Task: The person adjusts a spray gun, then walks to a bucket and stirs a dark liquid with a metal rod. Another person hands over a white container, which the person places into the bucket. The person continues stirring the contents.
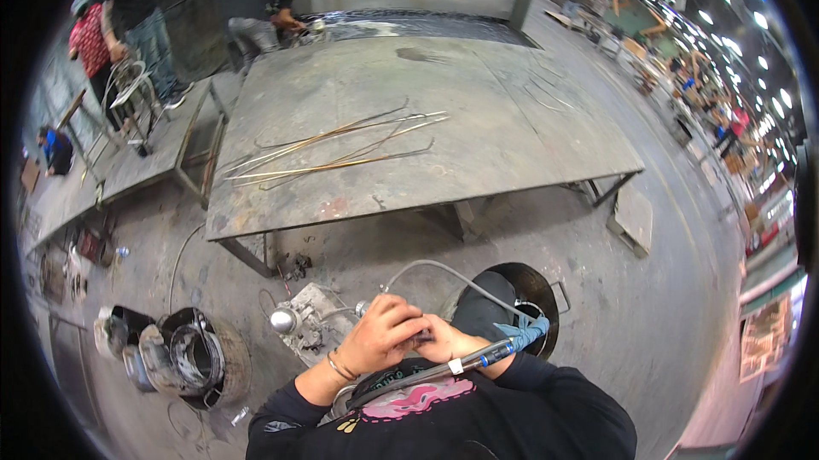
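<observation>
Grey concrete floor (665, 306) lay open to the person's right, while the big steel worktop (512, 119) with its loose rods (333, 153) stood well clear ahead. Both hands met at the chest, left hand (380, 336) and right hand (452, 342), fingers curled shut around something too hidden to name. The blue-handled tool (486, 356) tucked across the right forearm looked likely to slip, and its hose (444, 272) could snag the bucket (198, 358) and machine (311, 319) crowding the left.
</observation>
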Motion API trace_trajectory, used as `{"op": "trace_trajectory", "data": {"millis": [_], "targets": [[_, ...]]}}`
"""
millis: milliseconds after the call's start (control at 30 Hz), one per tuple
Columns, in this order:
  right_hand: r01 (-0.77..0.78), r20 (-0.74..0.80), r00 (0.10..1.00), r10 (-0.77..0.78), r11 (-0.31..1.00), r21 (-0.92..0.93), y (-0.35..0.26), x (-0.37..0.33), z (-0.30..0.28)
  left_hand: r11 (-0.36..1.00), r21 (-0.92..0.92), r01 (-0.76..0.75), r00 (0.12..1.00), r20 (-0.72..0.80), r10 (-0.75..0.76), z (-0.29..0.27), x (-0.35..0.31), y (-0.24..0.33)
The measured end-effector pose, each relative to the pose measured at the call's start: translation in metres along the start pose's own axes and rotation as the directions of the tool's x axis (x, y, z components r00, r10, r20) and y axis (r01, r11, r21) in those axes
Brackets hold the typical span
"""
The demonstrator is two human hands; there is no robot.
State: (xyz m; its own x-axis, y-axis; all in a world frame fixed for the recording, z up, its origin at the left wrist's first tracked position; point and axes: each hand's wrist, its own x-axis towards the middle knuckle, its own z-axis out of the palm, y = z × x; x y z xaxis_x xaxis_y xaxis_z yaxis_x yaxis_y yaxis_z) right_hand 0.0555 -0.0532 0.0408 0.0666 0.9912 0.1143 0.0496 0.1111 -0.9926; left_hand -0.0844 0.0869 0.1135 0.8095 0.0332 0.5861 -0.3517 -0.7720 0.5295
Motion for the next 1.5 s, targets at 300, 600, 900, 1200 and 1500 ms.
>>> {"op": "trace_trajectory", "data": {"millis": [300,600,900,1200,1500], "targets": [[0.229,-0.643,0.716,-0.27,0.962,-0.148,-0.04,0.007,-0.067,0.858,0.183,-0.48,0.87,0.227,0.438,-0.004,0.154,0.002],[-0.324,-0.714,0.244,-0.656,0.639,-0.698,-0.143,-0.033,-0.13,0.582,-0.039,-0.812,0.572,0.142,0.808,0.013,0.281,0.063],[-0.41,-0.66,-0.015,-0.751,0.607,-0.681,-0.158,-0.06,-0.166,0.47,-0.013,-0.883,0.466,0.115,0.877,0.063,0.318,0.092],[-0.525,-0.685,-0.02,-0.728,0.591,-0.613,-0.153,-0.07,-0.169,0.501,-0.065,-0.863,0.497,0.071,0.865,0.08,0.32,0.088],[-0.153,-0.696,0.014,-0.718,0.686,-0.711,-0.139,-0.08,-0.187,0.532,-0.127,-0.837,0.526,0.08,0.846,0.084,0.325,0.088]]}}
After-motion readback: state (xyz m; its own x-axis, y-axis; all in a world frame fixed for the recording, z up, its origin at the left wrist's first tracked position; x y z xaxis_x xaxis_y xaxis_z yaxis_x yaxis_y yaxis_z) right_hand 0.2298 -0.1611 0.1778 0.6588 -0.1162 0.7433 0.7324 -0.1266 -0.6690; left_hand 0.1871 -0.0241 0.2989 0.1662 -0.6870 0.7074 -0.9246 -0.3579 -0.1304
